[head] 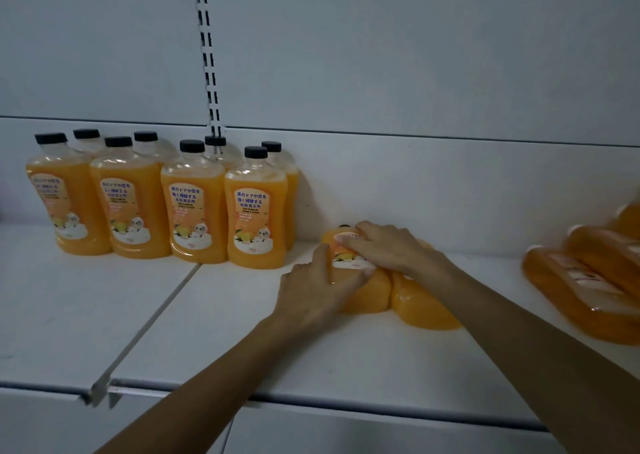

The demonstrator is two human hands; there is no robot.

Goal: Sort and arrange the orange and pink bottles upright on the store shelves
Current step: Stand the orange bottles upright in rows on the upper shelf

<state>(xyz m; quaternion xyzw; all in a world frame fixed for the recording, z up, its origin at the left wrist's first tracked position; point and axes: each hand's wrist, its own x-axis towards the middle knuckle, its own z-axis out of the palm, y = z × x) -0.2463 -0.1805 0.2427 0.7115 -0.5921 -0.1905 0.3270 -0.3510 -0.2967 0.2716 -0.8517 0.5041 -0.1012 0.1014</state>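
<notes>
Orange bottle (pixel 367 294) lies flat, black cap (pixel 344 226) rearward, label (pixel 349 263) up.

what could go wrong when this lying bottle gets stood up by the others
1. The left hand and right hand hold one lying bottle; the second lying bottle touches it and may roll on the shelf once freed.
2. The nearest upright bottle stands close by; swinging the held one up could topple it.

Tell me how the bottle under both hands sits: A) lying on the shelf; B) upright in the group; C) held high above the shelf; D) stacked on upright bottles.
A: the bottle rests label-up on the shelf, left hand and right hand on it, apart from the upright bottles.
</notes>
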